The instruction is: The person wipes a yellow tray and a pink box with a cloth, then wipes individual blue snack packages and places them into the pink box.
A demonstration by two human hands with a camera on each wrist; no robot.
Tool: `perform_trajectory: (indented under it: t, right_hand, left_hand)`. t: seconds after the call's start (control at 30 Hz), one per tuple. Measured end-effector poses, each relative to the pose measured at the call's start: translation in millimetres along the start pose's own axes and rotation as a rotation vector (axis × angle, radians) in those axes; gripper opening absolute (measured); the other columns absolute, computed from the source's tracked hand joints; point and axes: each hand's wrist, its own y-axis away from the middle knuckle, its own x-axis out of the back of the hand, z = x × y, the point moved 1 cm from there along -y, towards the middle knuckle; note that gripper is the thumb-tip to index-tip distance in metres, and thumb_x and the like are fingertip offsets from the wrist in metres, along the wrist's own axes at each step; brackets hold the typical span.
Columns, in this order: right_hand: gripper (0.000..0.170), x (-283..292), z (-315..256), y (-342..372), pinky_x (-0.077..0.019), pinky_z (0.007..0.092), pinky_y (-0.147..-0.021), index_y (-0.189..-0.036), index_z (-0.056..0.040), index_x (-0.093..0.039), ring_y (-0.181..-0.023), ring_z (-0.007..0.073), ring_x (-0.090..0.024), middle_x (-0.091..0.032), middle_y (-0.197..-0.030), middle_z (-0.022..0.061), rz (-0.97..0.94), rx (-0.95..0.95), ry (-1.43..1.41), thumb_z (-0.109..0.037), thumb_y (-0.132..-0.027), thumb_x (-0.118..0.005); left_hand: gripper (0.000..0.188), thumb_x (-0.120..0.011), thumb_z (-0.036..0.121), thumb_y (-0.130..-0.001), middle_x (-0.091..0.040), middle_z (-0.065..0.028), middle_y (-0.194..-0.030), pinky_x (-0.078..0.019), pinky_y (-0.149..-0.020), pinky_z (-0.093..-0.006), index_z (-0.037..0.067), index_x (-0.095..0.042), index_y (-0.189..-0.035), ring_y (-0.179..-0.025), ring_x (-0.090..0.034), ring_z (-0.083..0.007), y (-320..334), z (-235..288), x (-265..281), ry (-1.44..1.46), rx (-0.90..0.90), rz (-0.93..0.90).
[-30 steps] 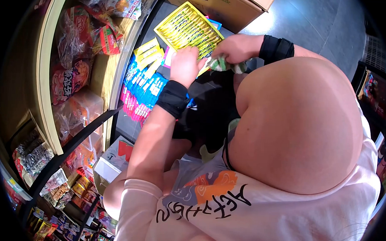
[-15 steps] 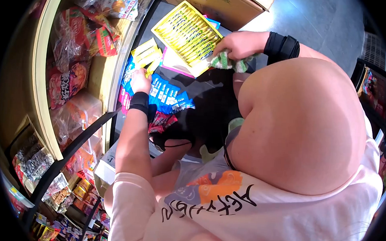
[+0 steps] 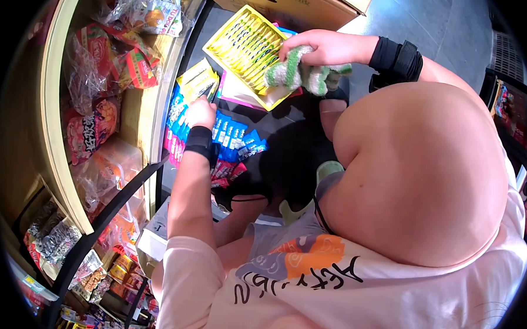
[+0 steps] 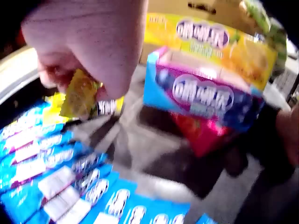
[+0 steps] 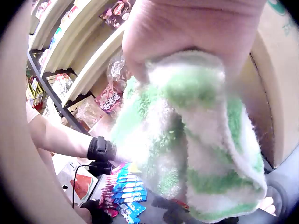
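Observation:
My left hand [image 3: 202, 112] is over the yellow packets [image 3: 196, 79] fanned out on the floor. In the left wrist view its thumb and fingers pinch a yellow packet [image 4: 80, 95]. My right hand [image 3: 315, 46] grips a green-and-white striped fluffy cloth [image 5: 187, 140], which hangs over the near right corner of a yellow box [image 3: 270, 108]. Rows of upright yellow packets [image 3: 245, 46] fill much of that box. Under it sit a purple-and-blue box [image 4: 201, 95] and a red one [image 4: 201, 135]. Blue packets [image 3: 232, 131] lie overlapping below my left hand, with pink packets [image 3: 228, 172] nearer me.
A large cardboard box [image 3: 335, 6] stands behind the yellow box. Along the left runs a wooden shelf [image 3: 138, 109] with bagged snacks [image 3: 92, 124]. A black bar [image 3: 121, 196] crosses the shelf front, and a bent knee lies close to the pink packets.
My left hand has gone from the yellow box leftward to the loose yellow packets. My right hand has shifted slightly up and right, bringing the cloth over the box corner.

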Motion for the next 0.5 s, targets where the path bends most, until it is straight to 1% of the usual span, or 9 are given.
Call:
perform_trajectory:
  t: [0.1, 0.13, 0.17, 0.23, 0.3, 0.37, 0.43, 0.47, 0.5]
  right_hand:
    - [0.031, 4, -8, -4, -0.0449, 0.0324, -0.085, -0.117, -0.0098, -0.054, -0.097, 0.0191, -0.056, -0.059, -0.103, 0.0105, 0.099, 0.128, -0.01, -0.023, -0.09, -0.054]
    - [0.037, 7, -13, -8, -0.0448, 0.0313, -0.084, -0.119, -0.0108, -0.052, -0.097, 0.0182, -0.055, -0.058, -0.106, 0.0095, 0.118, 0.171, 0.05, -0.035, -0.092, -0.056]
    - [0.037, 10, -21, -11, -0.0448, 0.0312, -0.084, -0.119, -0.0106, -0.052, -0.097, 0.018, -0.055, -0.058, -0.106, 0.0093, 0.134, 0.162, 0.054, -0.035, -0.092, -0.056]
    - [0.037, 16, -46, -14, -0.0448, 0.0309, -0.084, -0.119, -0.0102, -0.051, -0.098, 0.0177, -0.055, -0.058, -0.107, 0.0088, 0.168, 0.149, 0.069, -0.036, -0.092, -0.056]
    - [0.036, 24, -70, -21, -0.0467, 0.0341, -0.084, -0.119, -0.0107, -0.051, -0.098, 0.02, -0.058, -0.058, -0.105, 0.0099, 0.31, 0.381, -0.051, -0.035, -0.093, -0.054]
    - [0.036, 36, -97, -23, -0.0462, 0.0331, -0.087, -0.124, -0.0095, -0.049, -0.102, 0.0217, -0.056, -0.056, -0.11, 0.01, 0.51, 0.617, 0.256, -0.025, -0.092, -0.055]
    - [0.039, 32, -128, -21, -0.0473, 0.036, -0.082, -0.123, -0.009, -0.049, -0.095, 0.0269, -0.057, -0.055, -0.1, 0.0111, 0.592, 0.69, 0.546, -0.021, -0.087, -0.059]
    - [0.043, 26, -140, -20, -0.0475, 0.0376, -0.078, -0.123, -0.0098, -0.05, -0.087, 0.0295, -0.057, -0.053, -0.093, 0.0117, 0.578, 0.865, 0.591, -0.02, -0.083, -0.062]
    - [0.042, 14, -143, -23, -0.048, 0.0364, -0.076, -0.123, -0.0107, -0.05, -0.086, 0.027, -0.058, -0.053, -0.094, 0.0098, 0.502, 0.813, 0.73, -0.02, -0.084, -0.061]
  left_hand:
    - [0.031, -0.058, 0.03, -0.082, -0.066, -0.0204, -0.085, -0.0502, -0.078, -0.0383, 0.0, -0.064, -0.09, -0.085, -0.064, -0.0326, 9, -21, 33, 0.184, -0.042, -0.169]
    - [0.033, -0.058, 0.029, -0.083, -0.066, -0.0181, -0.088, -0.0498, -0.077, -0.0362, -0.001, -0.063, -0.096, -0.085, -0.064, -0.0299, 15, -30, 57, 0.361, -0.081, -0.327]
    - [0.036, -0.058, 0.029, -0.084, -0.067, -0.0158, -0.091, -0.0493, -0.076, -0.0341, -0.002, -0.062, -0.102, -0.085, -0.064, -0.0273, 24, -37, 84, 0.538, -0.121, -0.484]
    - [0.034, -0.054, 0.023, -0.089, -0.065, -0.0077, -0.094, -0.0464, -0.081, -0.0297, -0.004, -0.059, -0.11, -0.086, -0.06, -0.0175, 41, -35, 129, 0.912, -0.195, -0.446]
    - [0.035, -0.051, 0.019, -0.092, -0.063, -0.0017, -0.095, -0.0465, -0.077, -0.0263, -0.004, -0.054, -0.118, -0.083, -0.059, -0.0126, 58, -16, 190, 1.133, -0.179, -0.426]
    - [0.036, -0.051, 0.018, -0.092, -0.062, -0.0018, -0.091, -0.044, -0.07, -0.0181, 0.0, -0.051, -0.123, -0.077, -0.057, -0.0056, 70, 3, 224, 1.337, -0.128, -0.433]
    - [0.035, -0.049, 0.018, -0.093, -0.062, -0.0027, -0.088, -0.044, -0.069, -0.0186, -0.001, -0.051, -0.122, -0.076, -0.057, -0.0085, 78, 37, 241, 1.618, -0.065, -0.18]
    - [0.031, -0.051, 0.018, -0.093, -0.062, -0.0031, -0.089, -0.044, -0.066, -0.0202, 0.001, -0.052, -0.118, -0.074, -0.057, -0.0099, 81, 54, 248, 1.594, 0.017, -0.036]
    - [0.024, -0.05, 0.017, -0.094, -0.061, -0.0032, -0.091, -0.0422, -0.062, -0.0208, 0.003, -0.053, -0.113, -0.075, -0.056, -0.0096, 80, 63, 240, 1.663, -0.022, 0.017]
